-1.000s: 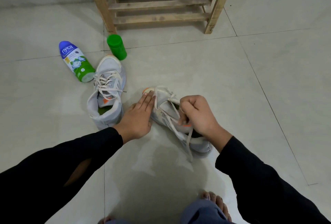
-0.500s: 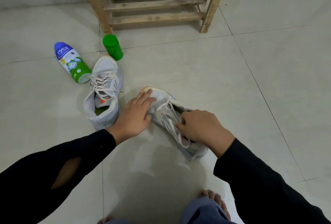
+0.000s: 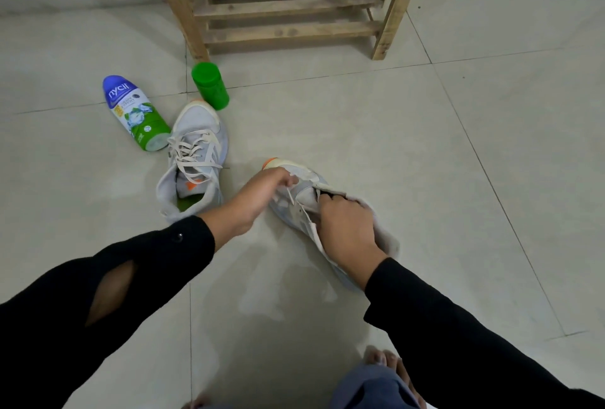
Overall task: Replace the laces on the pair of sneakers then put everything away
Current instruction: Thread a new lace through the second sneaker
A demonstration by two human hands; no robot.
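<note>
Two grey sneakers lie on the tiled floor. The left sneaker (image 3: 196, 160) stands upright with its cream laces threaded loosely. The right sneaker (image 3: 306, 184) is tilted on its side, orange-tipped toe pointing away. My left hand (image 3: 258, 199) pinches a cream lace (image 3: 290, 196) near the toe end of the eyelets. My right hand (image 3: 347, 232) grips the tongue and opening of that shoe, fingers curled over its edge, hiding most of the heel.
A blue-and-green powder bottle (image 3: 134, 112) lies on its side left of the shoes. A green cylindrical container (image 3: 209, 85) stands by the leg of a wooden rack (image 3: 288, 6) at the back. My bare feet (image 3: 386, 366) show at the bottom.
My left hand went from lying flat on the toe to pinching the lace. My right hand slid from the laces onto the tongue and opening. The shoe rolled more onto its side.
</note>
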